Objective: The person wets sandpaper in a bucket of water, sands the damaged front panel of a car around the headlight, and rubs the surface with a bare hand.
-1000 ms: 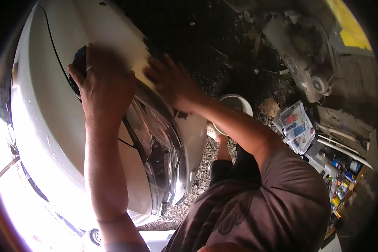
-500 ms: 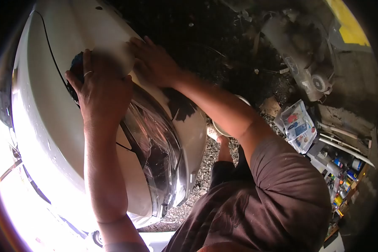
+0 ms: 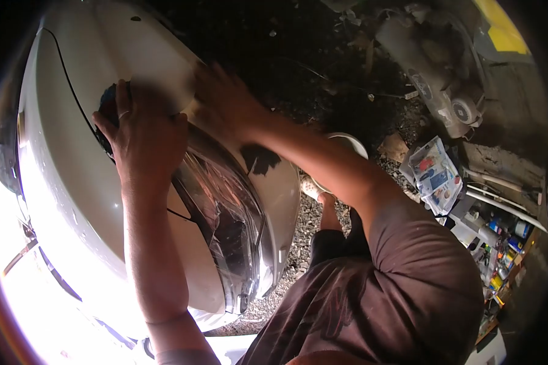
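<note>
1. Firstly, we look at the white car body (image 3: 61,140), which fills the left half of our view, and at one dark roundish thing (image 3: 108,102) near its black seam. Most of this thing is covered, so we cannot tell if it is a cloth, a pad or some part of the car.

2. Our left hand (image 3: 149,137) lies over it, and the dark edge shows at 10 o'clock from the knuckles. The fingers at that side are spread apart; the others are in a blurred zone. Whether they clamp the thing, we cannot tell.

3. At 2 o'clock from the left hand, our right hand (image 3: 225,103) is at the edge of the panel. Its fingers look stretched, with gaps between some of them, and grasp nothing that we can see. It is blurred, so full contact is not certain.

4. For good work here, in our judgement, we should let the palms follow the curve, press lightly and evenly, and be careful near the seam.

5. At 5 o'clock from the left hand is the headlight (image 3: 222,213); its border also deserves soft fingers. The dark patch (image 3: 262,159) sits between 3 and 4 o'clock, just below the right forearm.

6. Farther, near 3 o'clock, we see a bucket (image 3: 358,145), partly behind the forearm, and then a printed paper (image 3: 435,173).
</note>
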### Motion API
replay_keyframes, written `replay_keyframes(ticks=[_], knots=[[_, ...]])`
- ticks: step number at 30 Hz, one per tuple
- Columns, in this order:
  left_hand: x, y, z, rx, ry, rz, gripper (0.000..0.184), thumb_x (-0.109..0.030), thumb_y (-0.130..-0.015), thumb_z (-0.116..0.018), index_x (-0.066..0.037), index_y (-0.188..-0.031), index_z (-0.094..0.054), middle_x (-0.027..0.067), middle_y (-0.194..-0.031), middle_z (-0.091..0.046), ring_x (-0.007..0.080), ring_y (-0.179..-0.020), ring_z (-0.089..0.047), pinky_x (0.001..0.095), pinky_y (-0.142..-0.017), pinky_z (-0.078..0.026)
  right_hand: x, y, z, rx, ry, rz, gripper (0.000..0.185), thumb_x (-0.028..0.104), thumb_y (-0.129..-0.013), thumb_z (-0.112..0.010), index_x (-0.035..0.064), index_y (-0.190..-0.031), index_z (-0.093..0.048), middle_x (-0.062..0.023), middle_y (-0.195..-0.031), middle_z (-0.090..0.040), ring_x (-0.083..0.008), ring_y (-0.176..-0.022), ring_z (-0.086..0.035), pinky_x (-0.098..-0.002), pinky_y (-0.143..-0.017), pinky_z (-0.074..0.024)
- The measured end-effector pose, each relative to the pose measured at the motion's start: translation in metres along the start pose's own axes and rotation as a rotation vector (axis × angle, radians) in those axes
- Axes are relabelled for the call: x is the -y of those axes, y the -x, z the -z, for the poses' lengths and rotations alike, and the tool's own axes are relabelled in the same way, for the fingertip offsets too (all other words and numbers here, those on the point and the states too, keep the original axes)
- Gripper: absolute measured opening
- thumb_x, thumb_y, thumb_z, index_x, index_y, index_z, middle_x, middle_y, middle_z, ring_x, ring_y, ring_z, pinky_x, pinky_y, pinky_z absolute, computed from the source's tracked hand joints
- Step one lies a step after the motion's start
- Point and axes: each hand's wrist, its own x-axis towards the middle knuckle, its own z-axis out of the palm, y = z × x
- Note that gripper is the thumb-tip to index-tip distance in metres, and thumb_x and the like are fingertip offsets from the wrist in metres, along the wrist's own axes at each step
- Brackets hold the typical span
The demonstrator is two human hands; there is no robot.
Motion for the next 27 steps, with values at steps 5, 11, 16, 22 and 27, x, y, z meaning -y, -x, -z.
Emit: replay_keyframes(ticks=[5,11,16,22,27], knots=[[0.004,0.005,-0.006,-0.036,0.006,0.003,0.055,-0.04,-0.101,-0.065,-0.017,-0.151,-0.06,0.013,-0.165,-0.047,0.0339,-0.162,-0.029,0.0772,-0.124,-0.015,0.019,0.061,0.014,0.064,0.003,-0.029,0.066,0.053,-0.112,-0.039,0.0159,-0.166,-0.036,-0.015,-0.178,-0.022,-0.0494,-0.162,-0.018,-0.0731,-0.126,-0.0213],[0.001,0.0,-0.003,0.002,0.003,0.005,0.055,-0.039,-0.102,-0.064,-0.016,-0.151,-0.059,0.0129,-0.166,-0.046,0.0339,-0.163,-0.027,0.0781,-0.125,-0.013,0.003,-0.024,0.003,0.022,-0.028,-0.017,0.067,0.052,-0.111,-0.038,0.017,-0.168,-0.033,-0.0147,-0.178,-0.02,-0.047,-0.164,-0.011,-0.0723,-0.127,-0.019],[0.003,0.003,-0.008,-0.013,-0.021,0.004,0.054,-0.04,-0.104,-0.061,-0.017,-0.152,-0.058,0.0116,-0.168,-0.043,0.0332,-0.163,-0.026,0.0776,-0.125,-0.014,0.017,0.068,0.011,0.037,-0.015,-0.027,0.067,0.054,-0.112,-0.039,0.0151,-0.167,-0.035,-0.015,-0.178,-0.023,-0.0485,-0.163,-0.016,-0.0729,-0.126,-0.0206],[0.003,0.001,-0.011,-0.018,-0.067,-0.014,0.054,-0.04,-0.102,-0.062,-0.017,-0.152,-0.059,0.0119,-0.167,-0.044,0.0333,-0.163,-0.027,0.0775,-0.124,-0.016,-0.001,-0.035,-0.001,0.018,-0.032,-0.062,0.068,0.051,-0.112,-0.037,0.0133,-0.169,-0.031,-0.0137,-0.18,-0.017,-0.048,-0.164,-0.011,-0.0753,-0.125,-0.0201],[0.004,0.001,-0.006,-0.006,-0.006,0.007,0.054,-0.039,-0.102,-0.062,-0.017,-0.151,-0.059,0.0123,-0.166,-0.045,0.0341,-0.162,-0.028,0.0773,-0.123,-0.017,0.016,0.062,0.013,0.03,0.04,-0.012,0.071,0.056,-0.112,-0.036,0.013,-0.169,-0.031,-0.013,-0.18,-0.015,-0.0502,-0.162,-0.015,-0.0778,-0.123,-0.0221]])
